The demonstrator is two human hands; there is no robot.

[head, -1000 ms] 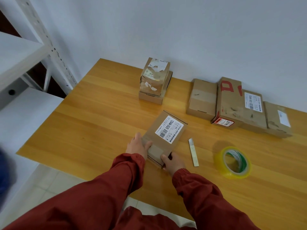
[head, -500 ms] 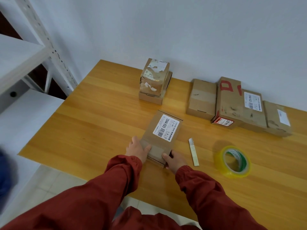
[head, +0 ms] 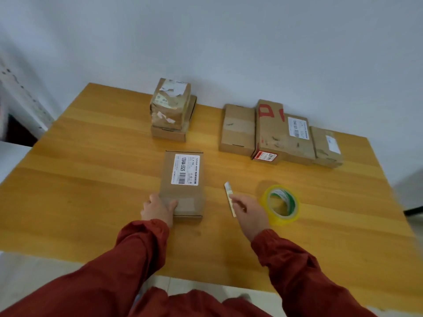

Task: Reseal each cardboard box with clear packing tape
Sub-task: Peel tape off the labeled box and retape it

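Note:
A small cardboard box (head: 183,193) with a white barcode label lies lengthwise in the middle of the wooden table (head: 91,179). My left hand (head: 158,209) holds its near left corner, thumb on the top face. My right hand (head: 248,209) is off the box, to its right. Its fingers are extended, and the fingertips reach the slim white cutter (head: 228,188) lying on the table. A roll of clear yellowish packing tape (head: 283,219) with a green-and-white core lies flat just right of that hand.
Two taped boxes (head: 170,106) are stacked at the back centre. Three more boxes stand in a row at the back right: a plain box (head: 238,131), a red-marked box (head: 281,136) and a small box (head: 326,147). A metal shelf upright (head: 20,94) stands at the far left.
The box has been turned from a slant to square with me. My right hand let go of its near end and moved right to the cutter. My left hand stays on the corner.

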